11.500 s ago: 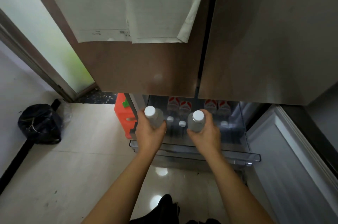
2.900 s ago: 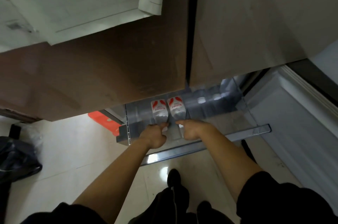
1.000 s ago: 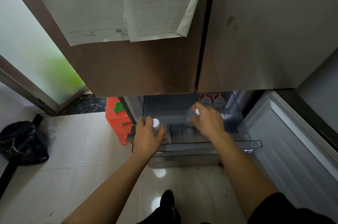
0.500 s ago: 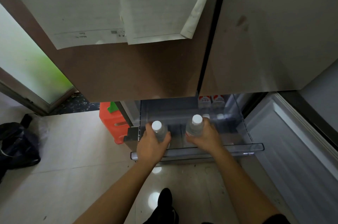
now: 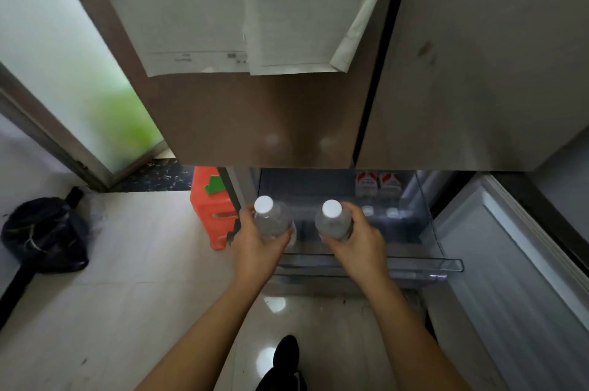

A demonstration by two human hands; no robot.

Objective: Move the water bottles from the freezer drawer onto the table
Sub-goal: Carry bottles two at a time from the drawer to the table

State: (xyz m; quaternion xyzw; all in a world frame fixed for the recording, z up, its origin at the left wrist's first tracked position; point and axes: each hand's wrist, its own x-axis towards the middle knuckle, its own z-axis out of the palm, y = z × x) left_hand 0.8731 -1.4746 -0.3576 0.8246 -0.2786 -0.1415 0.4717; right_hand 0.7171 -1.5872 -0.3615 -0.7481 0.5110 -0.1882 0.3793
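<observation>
Head view, looking down at the open freezer drawer [image 5: 414, 266] at the foot of the fridge.

Left hand [image 5: 258, 244]: fingers wrapped closed around a clear water bottle [image 5: 271, 221], upright, white cap toward the camera. It is held above the left part of the drawer.

Right hand [image 5: 360, 244]: fingers likewise closed around a second bottle [image 5: 333, 223], upright, white cap up, held above the middle of the drawer. The two held bottles are near each other, not touching.

Drawer: clear plastic, pulled out toward the camera. Two more bottles with red-and-white labels [image 5: 377, 183] stand side by side at the far right; their caps appear just nearer, partly hidden by the drawer wall. Left and middle floor of the drawer looks bare.

Surroundings: fridge doors [image 5: 255, 119] closed above the drawer, papers [image 5: 248, 8] hanging on the left one. Orange plastic stool [image 5: 212, 209] just left of the drawer. Black bag [image 5: 44, 234] on the tiled floor, far left.
</observation>
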